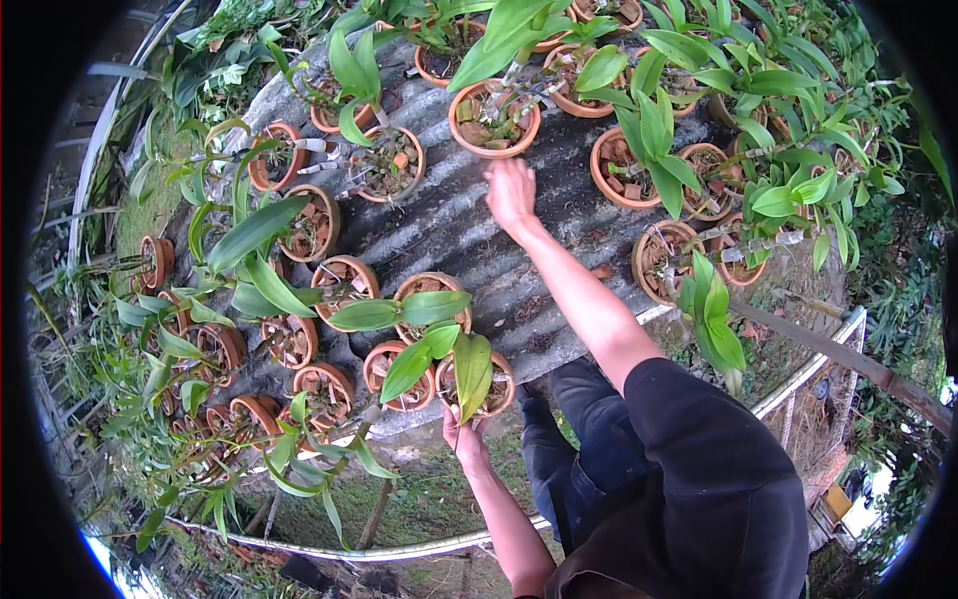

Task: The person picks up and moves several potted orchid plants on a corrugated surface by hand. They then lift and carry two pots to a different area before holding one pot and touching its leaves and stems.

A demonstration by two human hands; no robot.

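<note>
My left hand is at the sheet's near edge. Its fingers are closed on the near side of a clay pot, partly behind a yellowing leaf that hangs over the rim. My right hand reaches far forward, low over the grey corrugated sheet. Its fingers are curled just below another clay pot, which holds a plant and broken chunks. Whether they touch that pot or pinch something small is hidden.
Several potted plants crowd the left, including one clay pot with brown chunks. More stand at the right, such as a clay pot near the sheet's edge. A wooden pole and a pale curved rail lie beyond.
</note>
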